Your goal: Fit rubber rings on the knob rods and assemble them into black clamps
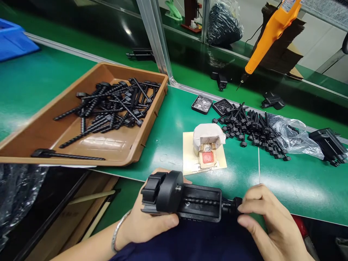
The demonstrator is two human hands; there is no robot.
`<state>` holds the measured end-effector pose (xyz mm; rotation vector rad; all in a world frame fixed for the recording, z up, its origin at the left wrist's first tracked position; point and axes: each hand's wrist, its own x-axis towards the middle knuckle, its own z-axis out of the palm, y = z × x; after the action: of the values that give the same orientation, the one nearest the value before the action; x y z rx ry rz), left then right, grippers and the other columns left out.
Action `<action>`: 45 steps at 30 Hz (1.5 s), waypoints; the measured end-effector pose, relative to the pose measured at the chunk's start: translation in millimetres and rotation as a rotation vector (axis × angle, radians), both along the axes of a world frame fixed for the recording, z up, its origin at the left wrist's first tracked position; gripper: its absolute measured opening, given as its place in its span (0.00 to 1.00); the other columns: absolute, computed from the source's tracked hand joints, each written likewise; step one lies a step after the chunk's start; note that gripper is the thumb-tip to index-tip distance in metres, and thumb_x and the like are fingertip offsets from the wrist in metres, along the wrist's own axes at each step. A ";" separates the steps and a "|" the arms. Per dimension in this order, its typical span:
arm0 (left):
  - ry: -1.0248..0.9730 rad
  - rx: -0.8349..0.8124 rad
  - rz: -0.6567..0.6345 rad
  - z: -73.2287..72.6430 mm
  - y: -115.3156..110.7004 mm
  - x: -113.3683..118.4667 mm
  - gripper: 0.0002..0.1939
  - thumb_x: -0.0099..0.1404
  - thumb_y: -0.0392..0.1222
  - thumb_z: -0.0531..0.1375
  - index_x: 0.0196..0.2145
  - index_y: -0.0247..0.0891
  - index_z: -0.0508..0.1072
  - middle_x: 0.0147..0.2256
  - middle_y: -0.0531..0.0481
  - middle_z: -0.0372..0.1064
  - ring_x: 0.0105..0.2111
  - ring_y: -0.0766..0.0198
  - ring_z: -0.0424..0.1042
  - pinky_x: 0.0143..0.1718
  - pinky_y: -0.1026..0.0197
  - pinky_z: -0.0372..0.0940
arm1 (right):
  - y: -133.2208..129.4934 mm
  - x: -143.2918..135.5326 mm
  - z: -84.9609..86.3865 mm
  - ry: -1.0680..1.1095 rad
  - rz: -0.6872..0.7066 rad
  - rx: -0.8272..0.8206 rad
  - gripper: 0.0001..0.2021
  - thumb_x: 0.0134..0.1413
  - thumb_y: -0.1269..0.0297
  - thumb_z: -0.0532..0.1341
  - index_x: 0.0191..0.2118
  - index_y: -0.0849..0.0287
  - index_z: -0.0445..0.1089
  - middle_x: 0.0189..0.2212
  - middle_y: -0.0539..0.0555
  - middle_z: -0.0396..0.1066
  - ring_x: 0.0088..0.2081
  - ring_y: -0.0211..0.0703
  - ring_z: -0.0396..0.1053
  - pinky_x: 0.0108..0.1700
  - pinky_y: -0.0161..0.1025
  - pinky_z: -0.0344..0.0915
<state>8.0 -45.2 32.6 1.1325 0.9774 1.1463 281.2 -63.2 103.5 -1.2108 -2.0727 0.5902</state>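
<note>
While the left hand grips the crosswise clamp, the right hand pinches its rightward knob.

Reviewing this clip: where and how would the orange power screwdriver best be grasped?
Probably around the thick orange body of the power screwdriver, with the right hand coming from the near right. The tool slants, body up to the right, giving a full wrap; its thin bit points down-left and offers little to hold.
</note>
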 end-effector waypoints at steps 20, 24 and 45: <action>0.128 0.208 -0.030 -1.6 0.4 -1.1 0.21 0.52 0.46 0.70 0.43 0.42 0.74 0.38 0.45 0.75 0.36 0.47 0.75 0.38 0.52 0.73 | -1.9 -7.6 0.2 0.061 0.055 -0.190 0.07 0.68 0.61 0.53 0.44 0.56 0.65 0.36 0.54 0.71 0.38 0.42 0.72 0.39 0.37 0.72; 0.136 0.225 -0.072 -1.9 0.7 -1.2 0.22 0.55 0.49 0.69 0.47 0.44 0.71 0.40 0.47 0.74 0.38 0.49 0.75 0.39 0.54 0.72 | -0.4 -8.7 -1.4 0.046 0.017 -0.133 0.09 0.67 0.60 0.55 0.47 0.58 0.63 0.39 0.57 0.71 0.41 0.45 0.71 0.41 0.40 0.72; 0.309 0.321 -0.178 2.2 0.7 -4.8 0.22 0.65 0.62 0.57 0.48 0.46 0.63 0.42 0.48 0.66 0.40 0.52 0.72 0.40 0.53 0.71 | -2.9 -11.0 -8.1 0.060 0.080 -0.271 0.04 0.68 0.65 0.52 0.43 0.55 0.63 0.36 0.53 0.68 0.38 0.43 0.68 0.39 0.39 0.69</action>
<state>3.1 -44.5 34.8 1.6588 0.9215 1.0239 270.2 -66.0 95.3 -1.2456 -2.0458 0.9590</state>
